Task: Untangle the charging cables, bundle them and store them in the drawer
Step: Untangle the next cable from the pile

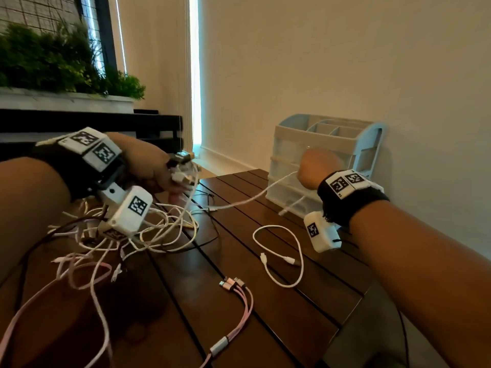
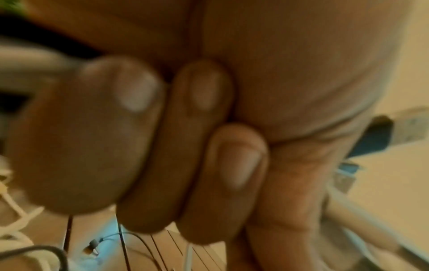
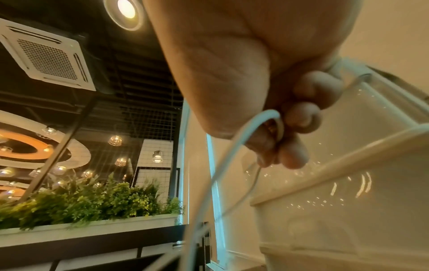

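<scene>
My left hand (image 1: 170, 179) is raised over the table's left side and grips a cluster of cable plugs (image 1: 184, 172); in the left wrist view its fingers (image 2: 239, 165) are curled tight, with USB plugs (image 2: 399, 126) sticking out past them. Below it hangs a tangle of white cables (image 1: 154, 229). My right hand (image 1: 317, 168) is a fist in front of the clear drawer unit (image 1: 287, 144). It grips a white cable (image 1: 252, 197) that stretches back toward the tangle. The cable (image 3: 253, 128) loops round my curled right fingers (image 3: 301, 117).
A loose white cable (image 1: 279, 257) lies coiled on the dark wooden table (image 1: 287, 309). A pink multi-plug cable (image 1: 240, 296) lies at front centre and pink cables (image 1: 87, 274) at front left. The wall runs along the right; a planter with greenery (image 1: 53, 62) stands back left.
</scene>
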Motion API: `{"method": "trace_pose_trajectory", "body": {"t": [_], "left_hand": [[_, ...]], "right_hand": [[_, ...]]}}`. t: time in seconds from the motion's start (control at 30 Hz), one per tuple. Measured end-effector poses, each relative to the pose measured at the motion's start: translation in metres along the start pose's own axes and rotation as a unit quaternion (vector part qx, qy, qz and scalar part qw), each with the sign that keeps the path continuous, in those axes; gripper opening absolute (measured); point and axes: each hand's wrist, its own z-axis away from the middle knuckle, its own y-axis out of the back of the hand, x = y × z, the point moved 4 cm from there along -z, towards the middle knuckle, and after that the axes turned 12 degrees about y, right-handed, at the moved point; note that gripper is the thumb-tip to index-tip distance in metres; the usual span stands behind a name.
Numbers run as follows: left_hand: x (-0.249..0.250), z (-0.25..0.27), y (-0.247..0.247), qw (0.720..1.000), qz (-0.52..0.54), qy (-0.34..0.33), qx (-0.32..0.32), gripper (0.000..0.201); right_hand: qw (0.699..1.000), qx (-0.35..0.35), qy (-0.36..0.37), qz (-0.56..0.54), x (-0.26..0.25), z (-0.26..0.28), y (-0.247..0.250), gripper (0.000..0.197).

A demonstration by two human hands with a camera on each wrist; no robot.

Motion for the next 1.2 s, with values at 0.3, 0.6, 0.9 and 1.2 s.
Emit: {"method": "trace_pose_trajectory", "body": {"t": [0.3,0.6,0.9,1.2], "left_hand": [[0.036,0.005,-0.002,0.954,-0.155,0.026,0.255,0.019],[0.056,-0.003,-0.013,0.974,-0.08,-0.023,0.212,0.013],[0.033,0.016,0.024,0.941,0.285,-0.126,0.13,0.022],[0.058,0.049,0.052,0.894,0.099,-0.037,0.436,0.019]], "right_hand": [[0.912,-0.053,0.106,-0.394,-0.052,0.005,0.005,0.021],[0.88,-0.054,0.079,-0.466,-0.099,-0.004,0.004,0.025],[0.88,-0.187,0.187,-0.395,-0.112,0.007,-0.014,0.016],[0.901,-0.161,0.207,-0.345,-0.115,0.0,-0.009,0.049]]}}
